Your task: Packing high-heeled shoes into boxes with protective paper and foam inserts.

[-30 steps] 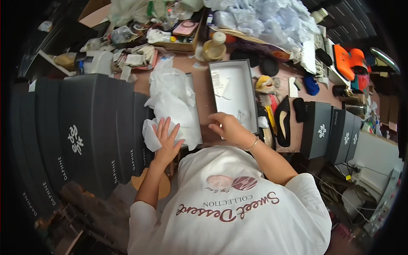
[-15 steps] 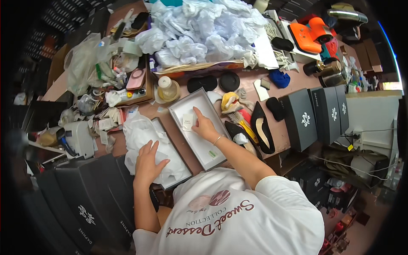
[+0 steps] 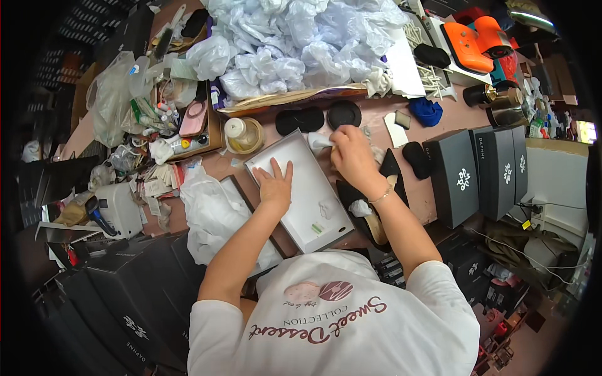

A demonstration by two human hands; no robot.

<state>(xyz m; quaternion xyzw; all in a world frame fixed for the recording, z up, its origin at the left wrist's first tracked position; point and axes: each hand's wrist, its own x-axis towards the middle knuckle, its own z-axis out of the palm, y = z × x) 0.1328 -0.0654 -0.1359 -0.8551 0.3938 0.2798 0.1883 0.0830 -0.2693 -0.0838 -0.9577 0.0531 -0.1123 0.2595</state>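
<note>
On the desk (image 3: pixel 439 119) in front of me lies an open white box (image 3: pixel 301 188), shallow and tilted on the pink surface. I see only a small crumpled scrap of tissue (image 3: pixel 325 208) and a tiny packet near its lower right corner; the rest of its floor is bare. To its left a second box holds loose white wrapping paper (image 3: pixel 216 216) that spills over its rim. Above the white box stands a round clear tub (image 3: pixel 243 135) with a small white bottle in it.

My left hand (image 3: pixel 274 185) rests flat inside the white box, fingers spread wide, palm down on the box floor. My right hand (image 3: pixel 352 156) sits just past the box's upper right edge, fingers closed on a small wad of white tissue (image 3: pixel 321 142) that touches the box rim. Under that wrist lies a black shoe (image 3: pixel 382 188) stuffed with tissue, just beside the box. Closed black boxes (image 3: pixel 483 169) stand well apart on the right.
</note>
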